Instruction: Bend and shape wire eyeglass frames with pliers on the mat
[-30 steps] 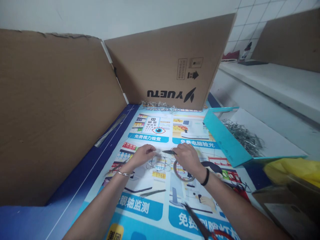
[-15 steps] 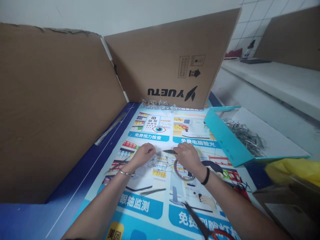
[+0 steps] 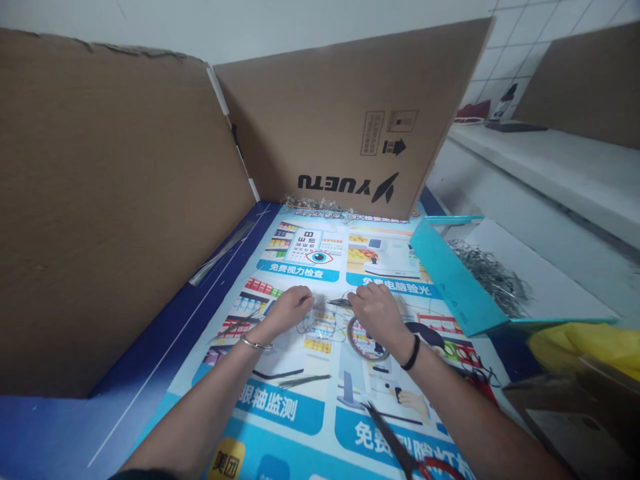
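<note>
My left hand [image 3: 290,310] is closed, fingertips pinched on the left end of a thin wire piece [image 3: 320,328] that loops between my hands just above the printed sheet. The wire is so fine that its full shape does not show. My right hand [image 3: 379,315] is wrapped round a small dark tool with a pointed metal tip [image 3: 340,303]; its handle is hidden in my fist. The tip points left, toward my left fingertips, with a small gap between. A round ring [image 3: 369,341] lies under my right hand. Scissors with red handles [image 3: 393,430] lie nearer me.
A turquoise box [image 3: 457,287] with a tangle of thin wires [image 3: 493,277] stands at the right. Cut wire strands [image 3: 305,381] lie on the printed sheet. Clear crinkled bits [image 3: 320,203] lie along the cardboard panel [image 3: 340,120] behind. Yellow material [image 3: 575,343] is at the right edge.
Both hands keep nearly the same pose. The tool's tip has turned slightly, and the whole view has shifted a little.
</note>
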Tool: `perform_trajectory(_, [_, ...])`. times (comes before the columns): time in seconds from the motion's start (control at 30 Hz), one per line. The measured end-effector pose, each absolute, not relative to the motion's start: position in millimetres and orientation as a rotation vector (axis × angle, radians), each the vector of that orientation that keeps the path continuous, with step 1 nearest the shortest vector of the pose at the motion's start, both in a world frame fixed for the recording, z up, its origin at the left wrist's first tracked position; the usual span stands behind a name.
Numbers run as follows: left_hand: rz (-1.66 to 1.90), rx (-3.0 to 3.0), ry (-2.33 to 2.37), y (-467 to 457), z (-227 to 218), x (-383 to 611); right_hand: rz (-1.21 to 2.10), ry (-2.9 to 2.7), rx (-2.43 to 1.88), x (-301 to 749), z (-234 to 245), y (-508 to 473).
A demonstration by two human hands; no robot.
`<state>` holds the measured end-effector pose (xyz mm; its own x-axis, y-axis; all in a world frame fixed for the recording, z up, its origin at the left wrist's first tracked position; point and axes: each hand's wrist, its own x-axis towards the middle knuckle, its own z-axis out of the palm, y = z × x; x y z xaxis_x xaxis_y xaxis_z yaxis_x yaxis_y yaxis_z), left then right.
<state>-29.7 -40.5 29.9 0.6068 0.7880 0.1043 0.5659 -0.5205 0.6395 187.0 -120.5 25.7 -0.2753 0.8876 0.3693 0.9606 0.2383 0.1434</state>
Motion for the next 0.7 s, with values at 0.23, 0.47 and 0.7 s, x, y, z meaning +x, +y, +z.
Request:
perform_trajectory(0.23, [0.502,2.242,1.039,-41.3,33.3,-28.9,-0.547,-2.314,-1.696,185.3,27.2,-121.5])
perform_trajectory(0.47, [0.521,2.23,1.022,-41.6,33.3,-29.1,-0.601,-2.36,-1.657,185.9,27.9,-121.8])
perform_trajectory(0.7, [0.505,2.19,1.03,-42.8,34.9,-28.3,-0.632,-2.374,-1.62,184.6,26.5,-121.3])
